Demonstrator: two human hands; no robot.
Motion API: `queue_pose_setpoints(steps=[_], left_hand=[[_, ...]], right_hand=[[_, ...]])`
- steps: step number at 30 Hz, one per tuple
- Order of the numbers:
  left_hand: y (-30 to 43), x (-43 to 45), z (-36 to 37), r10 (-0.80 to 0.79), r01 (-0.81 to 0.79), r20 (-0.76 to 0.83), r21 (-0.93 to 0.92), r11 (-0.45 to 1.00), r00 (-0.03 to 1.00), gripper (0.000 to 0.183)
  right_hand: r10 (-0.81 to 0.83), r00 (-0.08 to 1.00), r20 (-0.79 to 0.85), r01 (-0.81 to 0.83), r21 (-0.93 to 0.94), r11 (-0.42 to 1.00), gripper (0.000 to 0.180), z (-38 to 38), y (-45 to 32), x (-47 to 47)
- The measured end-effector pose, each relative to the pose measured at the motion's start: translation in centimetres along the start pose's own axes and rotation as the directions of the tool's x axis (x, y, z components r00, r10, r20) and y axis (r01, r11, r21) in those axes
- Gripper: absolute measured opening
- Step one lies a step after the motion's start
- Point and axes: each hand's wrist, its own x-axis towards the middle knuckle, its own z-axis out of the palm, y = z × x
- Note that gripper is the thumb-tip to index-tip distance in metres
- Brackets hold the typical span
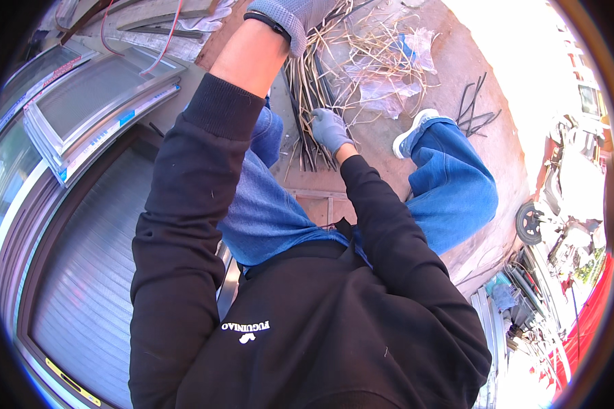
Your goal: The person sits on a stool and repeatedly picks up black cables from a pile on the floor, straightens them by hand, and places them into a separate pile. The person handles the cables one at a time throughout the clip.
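Observation:
A loose bundle of long thin black and tan strips (312, 92) lies on the concrete ground (378, 148) between my legs. My right hand (331, 130), in a grey knit work glove, is closed over the near part of the bundle, with strip ends sticking out below it. My left hand (294, 20), gloved too, is at the far end of the bundle. The top edge of the view cuts it off, so its fingers and grip are hidden. A black band (268, 24) circles the left wrist.
Tangled tan strips (383, 46) and clear plastic film (389, 94) lie beyond my right hand. Several black strips (473, 110) are at the right. Framed window screens (102, 97) and a dark-framed panel (92, 260) lean at my left. A wheel (529, 223) and clutter stand far right.

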Motion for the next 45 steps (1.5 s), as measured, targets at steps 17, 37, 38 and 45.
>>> queue_pose_setpoints(steps=[17, 37, 38, 45], left_hand=[[1.7, 1.2, -4.5, -0.031, 0.021, -0.216, -0.044, 0.999, 0.976, 0.036], [-10.4, -3.8, -2.0, -0.682, 0.666, -0.079, 0.321, 0.673, 0.727, 0.067], [-10.6, -3.9, -1.1, -0.635, 0.643, -0.117, 0.212, 0.736, 0.764, 0.053], [-6.4, -0.5, -0.3, -0.370, 0.391, -0.235, 0.049, 0.919, 0.899, 0.020]], right_hand=[[-0.033, 0.986, 0.162, 0.029, 0.023, 0.999, 0.035, -2.9, -2.6, 1.2], [-0.310, 0.935, -0.174, 0.293, 0.872, 0.393, 0.031, -27.3, -6.6, -3.9], [-0.340, 0.928, -0.153, 0.294, 0.860, 0.416, 0.032, -28.2, -7.1, -4.3], [-0.130, 0.991, 0.027, 0.067, 0.744, 0.665, 0.029, -34.9, -4.0, -2.4]])
